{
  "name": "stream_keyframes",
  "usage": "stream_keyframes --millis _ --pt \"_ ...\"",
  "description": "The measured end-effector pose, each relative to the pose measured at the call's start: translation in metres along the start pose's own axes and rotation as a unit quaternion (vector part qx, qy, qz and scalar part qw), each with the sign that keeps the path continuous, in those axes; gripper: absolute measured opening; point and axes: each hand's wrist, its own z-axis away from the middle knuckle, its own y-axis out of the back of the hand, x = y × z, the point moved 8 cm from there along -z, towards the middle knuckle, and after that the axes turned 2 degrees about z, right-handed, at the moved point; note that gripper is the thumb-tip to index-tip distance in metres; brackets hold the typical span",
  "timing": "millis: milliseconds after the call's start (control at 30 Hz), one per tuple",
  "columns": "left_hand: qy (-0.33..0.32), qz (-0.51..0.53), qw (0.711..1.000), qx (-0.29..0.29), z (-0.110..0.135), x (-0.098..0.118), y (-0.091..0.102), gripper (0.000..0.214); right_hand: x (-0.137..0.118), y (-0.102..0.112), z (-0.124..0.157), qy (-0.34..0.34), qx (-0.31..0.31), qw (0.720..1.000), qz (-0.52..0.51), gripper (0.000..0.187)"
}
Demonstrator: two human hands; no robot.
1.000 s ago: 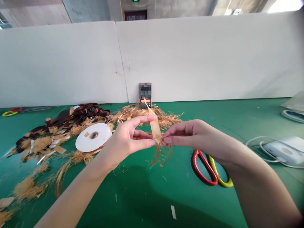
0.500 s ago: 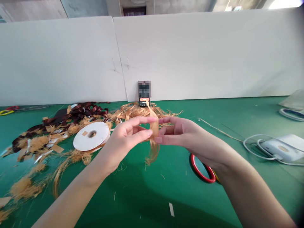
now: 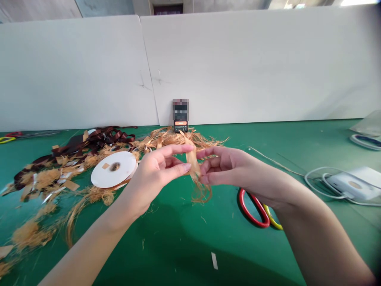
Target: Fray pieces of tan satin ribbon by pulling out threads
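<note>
A short strip of tan ribbon point(image 3: 193, 161) with a frayed lower end is held upright above the green table point(image 3: 184, 238). My left hand point(image 3: 159, 172) pinches it from the left between thumb and fingers. My right hand point(image 3: 226, 167) pinches the frayed threads at its lower right edge. Both hands meet at the middle of the view. Loose threads point(image 3: 202, 192) hang below the fingers.
A white ribbon spool point(image 3: 114, 174) lies to the left among tan frayed threads point(image 3: 44, 178) and dark brown ribbon scraps point(image 3: 98, 139). Red and yellow scissor handles point(image 3: 256, 208) lie under my right wrist. A phone point(image 3: 180, 116) leans on the white partition. A white device with cable point(image 3: 351, 184) sits right.
My right hand moved in to the ribbon, then slid down to the frayed end, and the threads spread out below. My left hand kept its hold.
</note>
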Motion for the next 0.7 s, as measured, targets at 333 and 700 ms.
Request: stream_keyframes --millis 333,700 --pt "0.03 0.053 0.998 -0.024 0.002 -0.005 -0.014 0.022 -0.004 0.011 -0.002 0.038 0.009 0.999 -0.028 0.03" --pt "0.064 0.203 0.977 -0.025 0.015 -0.031 -0.045 0.022 0.001 0.012 -0.007 0.046 0.087 0.979 -0.179 0.039"
